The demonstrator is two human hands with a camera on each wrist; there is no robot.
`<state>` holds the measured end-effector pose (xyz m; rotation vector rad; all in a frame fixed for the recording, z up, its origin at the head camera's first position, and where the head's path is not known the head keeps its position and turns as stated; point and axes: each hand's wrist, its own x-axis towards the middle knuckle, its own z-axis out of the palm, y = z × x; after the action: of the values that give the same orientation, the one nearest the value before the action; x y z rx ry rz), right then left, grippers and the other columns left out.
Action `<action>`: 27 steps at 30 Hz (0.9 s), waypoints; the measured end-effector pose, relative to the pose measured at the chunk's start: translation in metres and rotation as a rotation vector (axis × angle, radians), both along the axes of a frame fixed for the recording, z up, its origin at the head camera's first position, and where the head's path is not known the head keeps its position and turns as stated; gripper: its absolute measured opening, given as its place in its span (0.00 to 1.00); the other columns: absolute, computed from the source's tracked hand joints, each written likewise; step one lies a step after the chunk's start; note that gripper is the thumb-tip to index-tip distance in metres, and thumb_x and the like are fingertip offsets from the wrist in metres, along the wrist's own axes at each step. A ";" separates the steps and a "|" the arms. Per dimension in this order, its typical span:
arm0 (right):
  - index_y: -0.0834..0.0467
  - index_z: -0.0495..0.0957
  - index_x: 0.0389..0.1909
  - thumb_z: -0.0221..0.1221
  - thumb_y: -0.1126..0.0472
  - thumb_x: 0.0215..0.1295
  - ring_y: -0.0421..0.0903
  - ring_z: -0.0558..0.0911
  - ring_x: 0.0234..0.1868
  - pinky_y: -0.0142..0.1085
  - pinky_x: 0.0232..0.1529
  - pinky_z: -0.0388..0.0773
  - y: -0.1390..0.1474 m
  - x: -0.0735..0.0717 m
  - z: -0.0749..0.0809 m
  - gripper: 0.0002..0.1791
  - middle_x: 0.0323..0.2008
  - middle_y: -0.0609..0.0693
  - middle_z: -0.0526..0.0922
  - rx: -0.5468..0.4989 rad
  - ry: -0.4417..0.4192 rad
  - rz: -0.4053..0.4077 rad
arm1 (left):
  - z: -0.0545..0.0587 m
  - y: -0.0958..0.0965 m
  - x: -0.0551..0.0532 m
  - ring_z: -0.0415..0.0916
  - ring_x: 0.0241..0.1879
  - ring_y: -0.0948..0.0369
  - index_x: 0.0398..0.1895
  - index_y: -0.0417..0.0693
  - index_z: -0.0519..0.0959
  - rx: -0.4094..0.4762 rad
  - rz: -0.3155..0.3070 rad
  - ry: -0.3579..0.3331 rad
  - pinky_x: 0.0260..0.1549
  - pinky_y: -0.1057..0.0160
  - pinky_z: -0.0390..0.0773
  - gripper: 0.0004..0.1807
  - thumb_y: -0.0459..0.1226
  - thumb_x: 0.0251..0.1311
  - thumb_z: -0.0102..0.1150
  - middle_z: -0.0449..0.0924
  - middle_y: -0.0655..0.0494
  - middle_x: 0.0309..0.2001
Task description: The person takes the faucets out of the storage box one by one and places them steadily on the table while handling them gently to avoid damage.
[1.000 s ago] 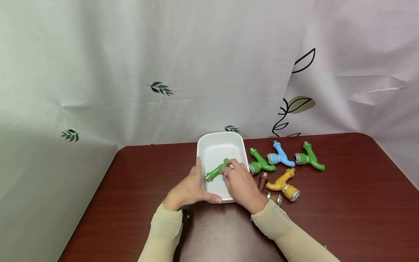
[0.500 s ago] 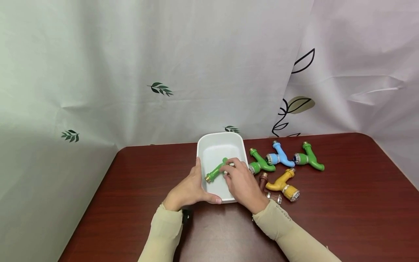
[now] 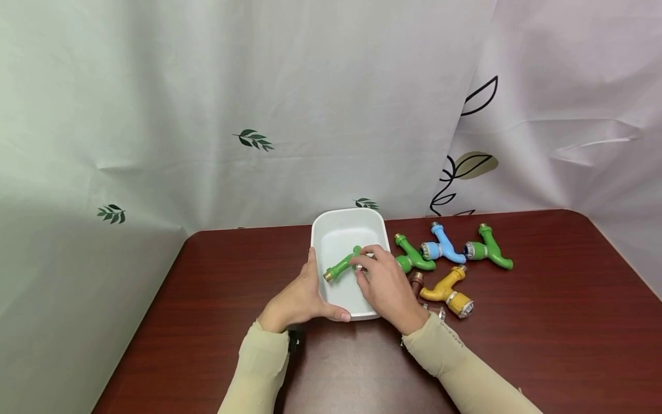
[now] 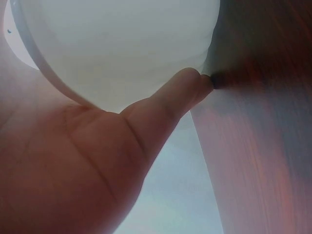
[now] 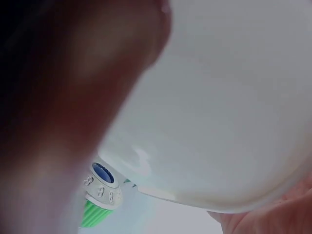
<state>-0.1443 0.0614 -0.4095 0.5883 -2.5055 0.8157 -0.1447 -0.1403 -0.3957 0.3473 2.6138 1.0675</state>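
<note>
A white plastic tray (image 3: 343,238) stands near the table's far edge. My left hand (image 3: 296,300) holds its near left corner, fingers along the left side and thumb across the front; the left wrist view shows the thumb (image 4: 168,105) against the outer wall. Inside the tray, my right hand (image 3: 389,288) pinches a green water tap (image 3: 338,269) with bent fingers. The tap's brass threaded end points to the lower left, and its handle is mostly hidden by the fingers. In the right wrist view a blurred finger covers much of the left side.
Right of the tray lie a green tap (image 3: 414,259), a blue tap (image 3: 443,247), another green tap (image 3: 492,252), a yellow tap (image 3: 443,289) and a partly hidden brown tap (image 3: 416,280). A pale patterned curtain (image 3: 289,184) hangs behind the table (image 3: 238,261).
My right hand has shifted slightly up and to the right, and the green tap has tipped a little with it. The left hand and tray have stayed put.
</note>
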 end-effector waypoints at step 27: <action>0.56 0.88 0.45 0.68 0.67 0.58 0.48 0.80 0.42 0.39 0.37 0.79 0.005 0.005 0.016 0.13 0.45 0.54 0.82 -0.062 0.018 -0.016 | 0.001 0.000 0.001 0.62 0.68 0.49 0.78 0.39 0.24 -0.023 0.004 -0.005 0.62 0.49 0.67 0.88 0.55 0.30 0.86 0.48 0.35 0.76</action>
<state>-0.1392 0.0661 -0.3932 0.5518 -2.4562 0.8753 -0.1436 -0.1399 -0.3951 0.3339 2.6219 1.0368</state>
